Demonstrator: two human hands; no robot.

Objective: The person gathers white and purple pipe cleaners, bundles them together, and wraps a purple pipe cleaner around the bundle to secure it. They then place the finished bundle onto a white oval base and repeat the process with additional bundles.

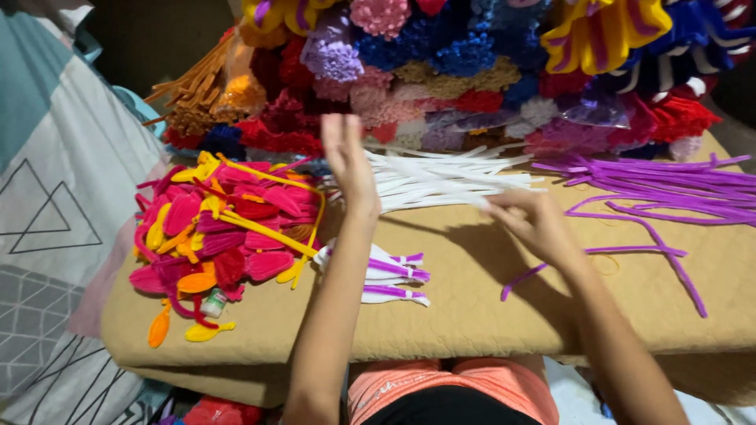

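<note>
Petals of pink, red and yellow pipe cleaner lie heaped at the left of the tan padded table, with a small glue bottle at the heap's near edge. Just right of it the left hand is raised, fingers spread and empty, blurred, above the bundle of white pipe cleaners. Near the left forearm sit a few finished white-and-purple pieces. The right hand is curled with fingertips at the white bundle's near right end; whether it pinches a stem I cannot tell. Loose purple pipe cleaners spread at the far right, one bent stem close to the right wrist. Likely slip: pulling one white stem could drag its neighbours out, since they lie packed and fuzzy. A forearm could also sweep the finished pieces or purple stems off. Behind, a wall of pipe-cleaner flowers crowds the table's far edge
</note>
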